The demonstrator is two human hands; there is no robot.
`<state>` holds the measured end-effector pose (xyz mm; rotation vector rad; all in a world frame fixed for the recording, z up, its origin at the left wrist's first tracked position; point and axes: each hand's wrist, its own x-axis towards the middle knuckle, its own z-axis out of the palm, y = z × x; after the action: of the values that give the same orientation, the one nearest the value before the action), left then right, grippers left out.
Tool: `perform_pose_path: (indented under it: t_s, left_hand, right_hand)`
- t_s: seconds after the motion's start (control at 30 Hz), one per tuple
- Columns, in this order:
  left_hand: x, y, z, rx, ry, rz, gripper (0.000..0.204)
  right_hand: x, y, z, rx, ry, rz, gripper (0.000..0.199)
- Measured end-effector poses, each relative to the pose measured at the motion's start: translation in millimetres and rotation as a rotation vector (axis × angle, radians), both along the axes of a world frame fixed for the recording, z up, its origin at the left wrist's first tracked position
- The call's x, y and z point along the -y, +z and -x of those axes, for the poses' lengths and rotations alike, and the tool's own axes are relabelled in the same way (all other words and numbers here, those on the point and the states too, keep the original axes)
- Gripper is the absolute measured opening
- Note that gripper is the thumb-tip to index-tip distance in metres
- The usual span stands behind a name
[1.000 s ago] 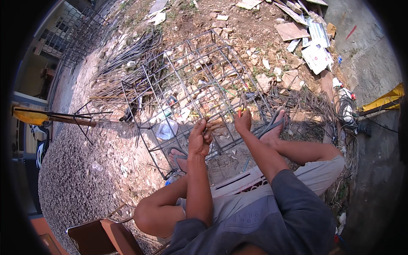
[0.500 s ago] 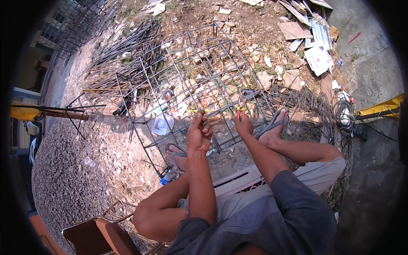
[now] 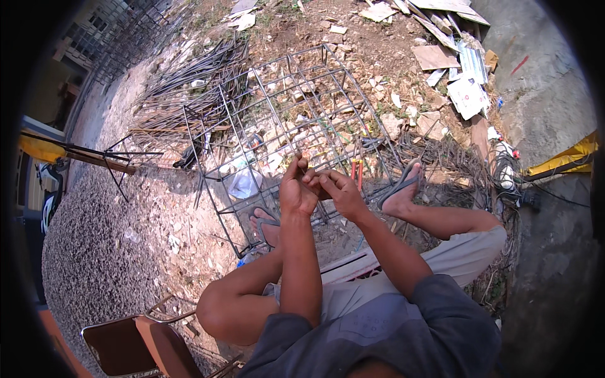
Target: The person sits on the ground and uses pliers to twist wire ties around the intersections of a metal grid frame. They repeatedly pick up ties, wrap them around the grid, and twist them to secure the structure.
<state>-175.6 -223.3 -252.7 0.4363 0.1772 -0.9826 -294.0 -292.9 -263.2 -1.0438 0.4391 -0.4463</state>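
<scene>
My left hand [image 3: 297, 192] is raised over the near part of a steel rebar cage [image 3: 272, 118], its fingers closed in a pinch. Against it, my right hand [image 3: 341, 194] has thumb and fingers pressed together. Whatever lies between the fingertips is too small to make out. Just beyond my right hand, pliers with red handles [image 3: 360, 177] stand at the cage bars, apart from both hands; the bars and debris partly confuse their outline. The cage spreads out in front of my sandalled feet.
A heap of loose rebar [image 3: 189, 88] lies at far left. Tangled wire and rods [image 3: 444, 157] are right of my foot. Scrap boards [image 3: 436, 58] lean at far right. A brown chair [image 3: 120, 343] stands at lower left, near a gravel pile [image 3: 94, 252].
My right hand has let go of the pliers and moved left to meet my left hand's fingertips. The pliers now stand at the cage.
</scene>
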Motion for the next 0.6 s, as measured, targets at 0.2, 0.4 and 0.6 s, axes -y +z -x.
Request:
perform_pose_path:
  t_s: [0.2, 0.4, 0.6]
  left_hand:
    - [9.7, 30.8, 4.1, 0.284, 0.082, -0.218, 0.013]
    - [19.0, 35.7, 9.1, 0.577, 0.304, -0.216, 0.011]
    - [26.9, 29.0, 9.8, 0.679, 0.279, -0.280, 0.011]
  right_hand:
    - [-4.3, 42.9, 19.8, -0.178, -0.129, 0.323, 0.026]
    - [-4.6, 81.6, 33.6, -0.209, -0.066, 0.542, 0.026]
    - [3.2, 63.2, 35.7, -0.248, -0.056, 0.549, 0.027]
